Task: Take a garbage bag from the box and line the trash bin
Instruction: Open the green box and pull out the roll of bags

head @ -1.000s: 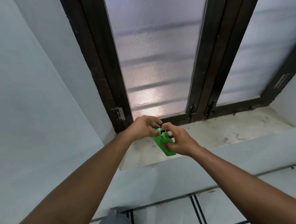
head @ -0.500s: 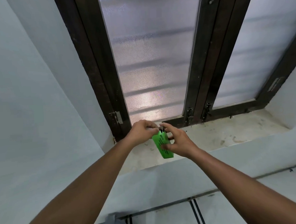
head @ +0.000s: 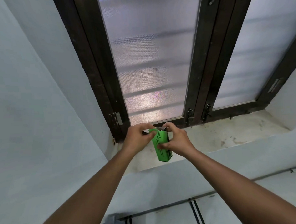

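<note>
Box (head: 161, 145): green carton w/ black print, held upright w/ slight tilt, above the front edge of the sill (head: 228, 134); bottom corner sits just above or on the sill, contact can't be confirmed. Box lies between both hands, top end open, flap raised. Right hand (head: 177, 141): fingers curled round the right side of the box at mid-height, thumb across the front face, index reaching up to the open top rim; firm grip. Left hand (head: 139, 139): at upper left of the box, fingers curled, pinching at the green flap and a small dark item at the box mouth; whether that item is a bag or part of the flap can't be told. Hands close together, box top level w/ the knuckles, box bottom below the right wrist. Behind: window (head: 150, 61) w/ dark frame and frosted panes, latches at the base. Wall (head: 34, 99) pale, at left. Tiled floor (head: 231, 209) at lower right. Grey object (head: 112, 222) at bottom edge, partly cut off; identity unclear.
</note>
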Demonstrator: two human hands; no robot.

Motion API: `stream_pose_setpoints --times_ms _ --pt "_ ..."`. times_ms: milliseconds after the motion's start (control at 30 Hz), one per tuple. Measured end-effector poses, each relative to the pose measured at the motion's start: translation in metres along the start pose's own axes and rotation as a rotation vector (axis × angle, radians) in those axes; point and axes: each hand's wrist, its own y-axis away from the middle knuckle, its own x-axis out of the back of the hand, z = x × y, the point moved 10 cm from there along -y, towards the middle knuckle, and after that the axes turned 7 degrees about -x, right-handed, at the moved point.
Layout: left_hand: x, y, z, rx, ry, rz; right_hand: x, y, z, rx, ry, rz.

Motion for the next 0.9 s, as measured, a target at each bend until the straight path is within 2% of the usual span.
stream_pose_setpoints --times_ms 100,267,400,600,667,733,833,900 --pt "-0.004 0.007 0.001 -0.036 0.026 0.026 0.003 -0.003 0.001 -0.073 -0.082 0.012" --pt "-0.032 0.018 -0.005 -0.029 0.115 -0.167 -0.003 -0.001 0.006 -0.233 -0.304 -0.054" --pt "-0.049 0.025 -0.008 0.017 0.126 -0.249 -0.015 -0.001 0.013 -0.345 -0.483 -0.12" --pt "-0.052 0.016 -0.006 -0.041 -0.044 -0.271 -0.022 0.001 0.021 -0.474 -0.603 -0.207" --pt "-0.05 0.012 -0.006 -0.001 -0.055 -0.298 -0.018 0.003 0.024 -0.518 -0.585 -0.238" --pt "-0.047 0.007 -0.005 0.052 -0.076 -0.367 -0.008 -0.001 0.035 -0.552 -0.501 -0.191" --pt "-0.047 -0.003 0.007 0.08 -0.175 -0.54 0.012 -0.014 0.05 -0.489 -0.296 -0.012" --pt "-0.05 -0.011 0.02 0.062 -0.323 -0.68 0.012 -0.02 0.052 -0.437 -0.342 -0.004"
